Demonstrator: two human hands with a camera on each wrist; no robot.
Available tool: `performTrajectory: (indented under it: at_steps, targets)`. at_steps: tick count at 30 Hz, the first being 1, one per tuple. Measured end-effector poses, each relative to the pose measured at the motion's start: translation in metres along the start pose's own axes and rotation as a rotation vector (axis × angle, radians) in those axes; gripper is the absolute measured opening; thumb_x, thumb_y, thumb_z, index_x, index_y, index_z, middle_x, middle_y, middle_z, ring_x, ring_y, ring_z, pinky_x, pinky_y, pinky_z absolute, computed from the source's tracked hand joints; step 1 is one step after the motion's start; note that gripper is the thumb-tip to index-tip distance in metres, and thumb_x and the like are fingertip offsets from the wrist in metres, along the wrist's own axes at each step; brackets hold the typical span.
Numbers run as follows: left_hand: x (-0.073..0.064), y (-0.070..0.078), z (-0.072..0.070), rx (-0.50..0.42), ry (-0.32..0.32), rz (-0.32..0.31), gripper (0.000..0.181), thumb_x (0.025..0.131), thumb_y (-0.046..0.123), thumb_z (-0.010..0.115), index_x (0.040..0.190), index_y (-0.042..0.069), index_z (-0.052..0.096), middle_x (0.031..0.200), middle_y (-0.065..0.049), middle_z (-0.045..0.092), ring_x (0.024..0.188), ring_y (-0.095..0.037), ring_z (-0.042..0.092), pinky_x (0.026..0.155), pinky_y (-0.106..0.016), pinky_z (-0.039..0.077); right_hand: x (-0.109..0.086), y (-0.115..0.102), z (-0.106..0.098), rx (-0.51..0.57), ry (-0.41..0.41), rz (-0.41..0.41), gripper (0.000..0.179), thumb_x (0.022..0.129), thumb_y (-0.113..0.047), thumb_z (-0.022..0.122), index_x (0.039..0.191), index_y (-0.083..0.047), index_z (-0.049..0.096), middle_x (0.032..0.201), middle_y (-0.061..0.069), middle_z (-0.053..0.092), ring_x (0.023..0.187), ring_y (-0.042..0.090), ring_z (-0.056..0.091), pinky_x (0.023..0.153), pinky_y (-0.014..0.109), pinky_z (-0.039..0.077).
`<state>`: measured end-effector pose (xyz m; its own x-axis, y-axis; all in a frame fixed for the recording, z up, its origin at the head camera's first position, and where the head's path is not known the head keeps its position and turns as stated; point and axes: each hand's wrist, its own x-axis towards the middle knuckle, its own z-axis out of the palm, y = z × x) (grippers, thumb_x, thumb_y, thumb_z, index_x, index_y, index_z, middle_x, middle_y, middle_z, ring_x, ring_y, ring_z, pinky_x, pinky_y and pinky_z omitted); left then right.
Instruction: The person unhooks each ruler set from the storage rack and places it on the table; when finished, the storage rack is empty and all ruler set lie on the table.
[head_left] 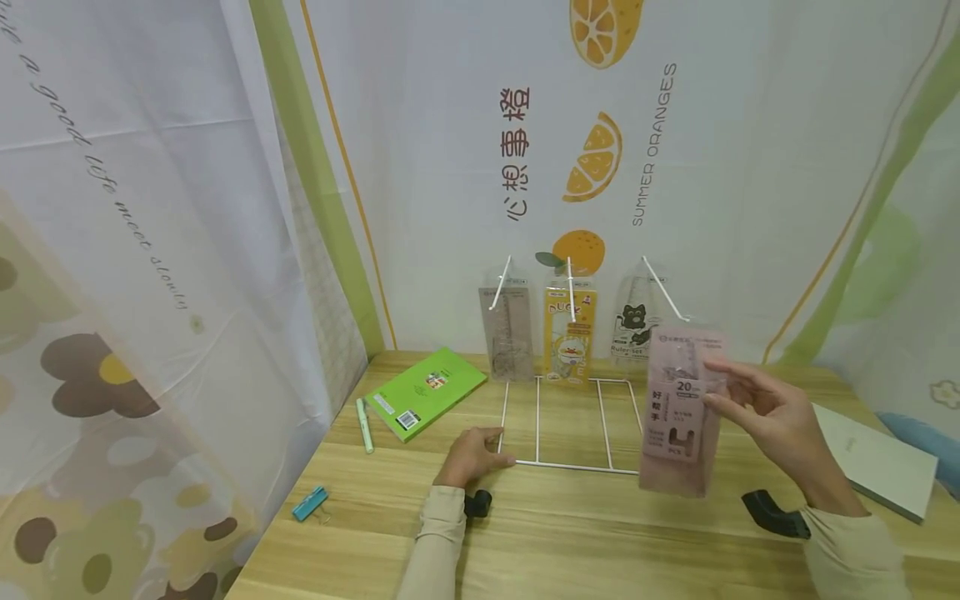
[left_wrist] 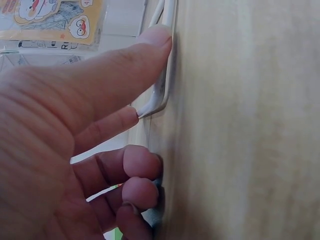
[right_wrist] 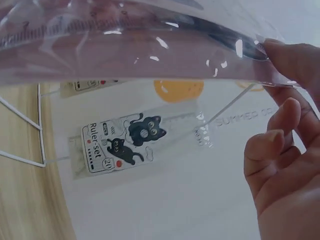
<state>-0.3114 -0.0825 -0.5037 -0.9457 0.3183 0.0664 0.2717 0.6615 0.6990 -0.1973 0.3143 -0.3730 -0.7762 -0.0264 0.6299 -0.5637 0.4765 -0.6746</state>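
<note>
My right hand pinches the right edge of a pink ruler set pack between thumb and fingers. Ruler markings show through its clear film in the right wrist view. The pack's top is near the tip of the right hook; whether they touch, I cannot tell. A white wire display rack stands on the table, and my left hand holds its front left corner with thumb and forefinger. From its hooks hang a greyish ruler pack, a yellow duck pack and a black-cat ruler set.
A green booklet, a pale green pen and a blue binder clip lie on the left of the wooden table. On the right lies a whitish box or book. A printed curtain hangs behind.
</note>
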Motion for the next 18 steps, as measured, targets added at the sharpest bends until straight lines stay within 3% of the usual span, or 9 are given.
performTrajectory:
  at_steps: [4,9,13,18]
  targets:
    - [0.000,-0.001,0.001,0.010,0.003,0.011,0.061,0.079,0.025,0.087,0.130,0.000,0.066,0.131,-0.024,0.064,0.123,-0.040,0.059,0.103,-0.054,0.049,-0.010,-0.004,-0.007,0.010,-0.046,0.052,0.049,0.087,0.013,0.069,0.134,0.002,0.060,0.082,-0.003,0.051,0.067,0.008,0.051,0.054,0.023,0.043]
    - [0.000,0.000,0.001,0.015,0.007,0.026,0.060,0.079,0.025,0.087,0.129,-0.001,0.066,0.130,-0.024,0.065,0.123,-0.041,0.060,0.103,-0.054,0.049,-0.032,0.001,-0.017,0.034,-0.140,0.282,0.050,0.095,-0.001,0.067,0.143,-0.010,0.056,0.086,-0.006,0.064,0.072,0.009,0.063,0.064,0.022,0.054]
    - [0.000,0.001,0.000,0.009,0.000,0.022,0.061,0.080,0.026,0.086,0.131,0.000,0.066,0.130,-0.024,0.065,0.122,-0.040,0.060,0.103,-0.053,0.049,-0.051,0.019,-0.022,0.087,-0.203,0.422,0.049,0.097,-0.006,0.065,0.144,-0.020,0.057,0.091,-0.009,0.070,0.072,0.008,0.062,0.054,0.026,0.045]
    - [0.000,0.001,-0.001,0.016,-0.004,0.021,0.060,0.081,0.026,0.086,0.131,0.001,0.065,0.129,-0.024,0.065,0.121,-0.040,0.061,0.100,-0.053,0.051,-0.070,0.048,-0.024,0.187,-0.301,0.582,0.046,0.097,-0.008,0.066,0.126,-0.043,0.064,0.092,-0.010,0.071,0.055,0.007,0.043,0.044,0.029,0.030]
